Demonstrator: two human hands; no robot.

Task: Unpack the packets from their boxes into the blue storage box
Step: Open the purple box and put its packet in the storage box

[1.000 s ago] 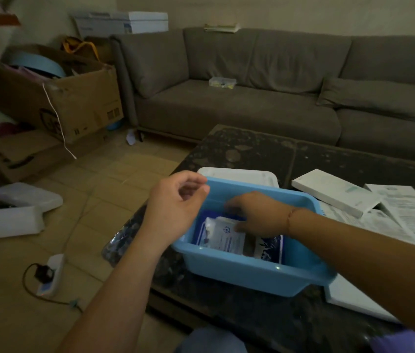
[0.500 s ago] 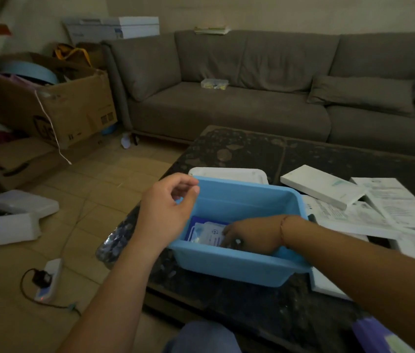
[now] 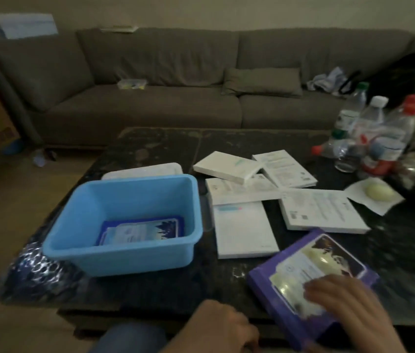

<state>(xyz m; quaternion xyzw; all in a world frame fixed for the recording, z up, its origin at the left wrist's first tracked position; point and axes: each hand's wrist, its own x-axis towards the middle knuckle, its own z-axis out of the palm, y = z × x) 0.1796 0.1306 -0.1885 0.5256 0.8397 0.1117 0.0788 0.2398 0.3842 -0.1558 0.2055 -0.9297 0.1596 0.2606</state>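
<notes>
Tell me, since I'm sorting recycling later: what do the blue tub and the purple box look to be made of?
The blue storage box looks like moulded plastic: smooth, evenly coloured walls with a rolled rim. The purple box under the right hand seems to be printed cardboard with a glossy finish, given its sharp edges and glare, though blur leaves this uncertain.

The room is dim and yellowish, with no lamp or window in view; glare sits on the glossy front of the purple box (image 3: 310,278) at the lower right, and glints speckle the near left corner of the dark table (image 3: 165,146). Motion blur smears the whole frame, worst on the right hand (image 3: 349,309), the left hand (image 3: 226,329) and the bottles (image 3: 369,131), so no print can be read. The sofa (image 3: 150,72) bows at the top from the wide lens, while the tub (image 3: 124,225) stays the brightest, clearest shape, its inside shaded.
</notes>
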